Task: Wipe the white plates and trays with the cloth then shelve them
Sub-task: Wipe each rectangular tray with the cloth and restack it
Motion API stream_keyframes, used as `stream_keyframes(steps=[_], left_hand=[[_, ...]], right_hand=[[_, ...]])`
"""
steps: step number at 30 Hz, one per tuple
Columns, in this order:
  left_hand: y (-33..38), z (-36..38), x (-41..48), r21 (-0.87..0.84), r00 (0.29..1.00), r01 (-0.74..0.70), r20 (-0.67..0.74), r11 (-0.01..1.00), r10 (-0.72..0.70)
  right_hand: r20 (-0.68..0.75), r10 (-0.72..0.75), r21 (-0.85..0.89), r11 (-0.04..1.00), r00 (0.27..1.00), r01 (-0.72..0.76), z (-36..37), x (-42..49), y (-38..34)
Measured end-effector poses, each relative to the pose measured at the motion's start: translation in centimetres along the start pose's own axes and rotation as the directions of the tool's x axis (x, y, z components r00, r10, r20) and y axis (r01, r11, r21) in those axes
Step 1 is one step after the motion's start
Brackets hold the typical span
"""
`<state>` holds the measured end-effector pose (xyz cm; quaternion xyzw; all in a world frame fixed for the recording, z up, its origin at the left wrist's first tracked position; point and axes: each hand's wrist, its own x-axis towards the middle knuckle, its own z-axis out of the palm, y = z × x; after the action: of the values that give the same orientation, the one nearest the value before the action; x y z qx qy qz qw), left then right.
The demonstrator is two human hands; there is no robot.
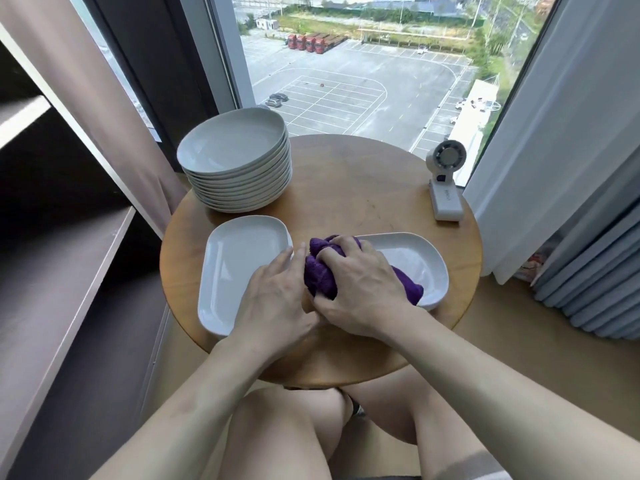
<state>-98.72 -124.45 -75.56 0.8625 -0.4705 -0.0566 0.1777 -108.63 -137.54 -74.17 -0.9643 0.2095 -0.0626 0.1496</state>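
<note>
**Step in hand: wiping the right tray.**

The shelf (69, 271) is standing at the left, well apart from the work, so shelving is judged to be some way off. The round wooden surface (346, 188) is carrying a stack of plates (235, 150) at the far left. The left tray (239, 258) and the right tray (415, 261) are lying side by side nearer the person.

The right hand (360, 285) is bearing down at the left end of the right tray. Its fingers (346, 242) are curling into the cloth (320, 271) and holding it. The left hand (273, 296) is lying over the gap between the trays. Its fingers (294, 261) are fairly straight, holding nothing, with the tips beside the cloth. Whether they are pressing on a rim cannot be told.

Recommended practice:
1. Steady the tray's near rim with the left hand, since a glazed tray is likely to slide on smooth wood.
2. Sweep the cloth along the full length and into the curved wall.
3. Finish on the rim.

The right tray is showing glossy white and oblong, with rounded corners and a raised rim. Its right half is lying bare, with no marks visible. The cloth is showing deep purple, thick and plush. It is bunched, with one end trailing toward the tray's near right.
</note>
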Motion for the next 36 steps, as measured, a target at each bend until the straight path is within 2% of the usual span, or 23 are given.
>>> stream_keyframes(steps=[6, 10, 14, 20, 25, 28, 33, 36], left_hand=[[0.1, -0.3, 0.0, 0.058, 1.000, -0.020, 0.007, 0.998, 0.020], [0.2, -0.2, -0.1, 0.121, 1.000, -0.013, 0.022, 0.993, 0.010], [0.3, -0.2, -0.1, 0.137, 0.999, -0.026, 0.044, 0.990, 0.020], [0.2, -0.3, 0.0, 0.164, 0.997, -0.051, 0.073, 0.985, 0.039], [0.2, -0.4, 0.0, 0.155, 0.996, -0.048, 0.078, 0.987, 0.036], [0.2, -0.6, 0.0, 0.133, 0.996, -0.042, 0.085, 0.990, 0.031], [0.1, -0.7, 0.0, 0.089, 0.994, -0.032, 0.107, 0.996, 0.022], [0.2, -0.6, -0.2, -0.001, 0.997, 0.009, 0.076, 1.000, -0.009]], right_hand=[[0.079, -0.061, 0.072, 0.996, 0.995, 0.055, -1.0, -0.6, 0.9], [0.120, -0.044, 0.181, 0.983, 0.992, 0.021, -2.2, -1.4, 2.0], [0.113, 0.000, 0.195, 0.981, 0.994, -0.022, -3.2, -2.7, 4.1], [0.036, 0.119, 0.129, 0.984, 0.992, -0.123, -4.6, -4.1, 7.6], [-0.185, 0.321, 0.321, 0.913, 0.929, -0.252, -3.5, -2.9, 8.5], [-0.213, 0.316, 0.234, 0.935, 0.924, -0.266, -2.3, -2.0, 7.5], [-0.164, 0.231, 0.092, 0.972, 0.959, -0.218, -1.7, -1.3, 6.6], [-0.119, 0.173, 0.047, 0.985, 0.978, -0.168, -1.6, -0.8, 6.0]])
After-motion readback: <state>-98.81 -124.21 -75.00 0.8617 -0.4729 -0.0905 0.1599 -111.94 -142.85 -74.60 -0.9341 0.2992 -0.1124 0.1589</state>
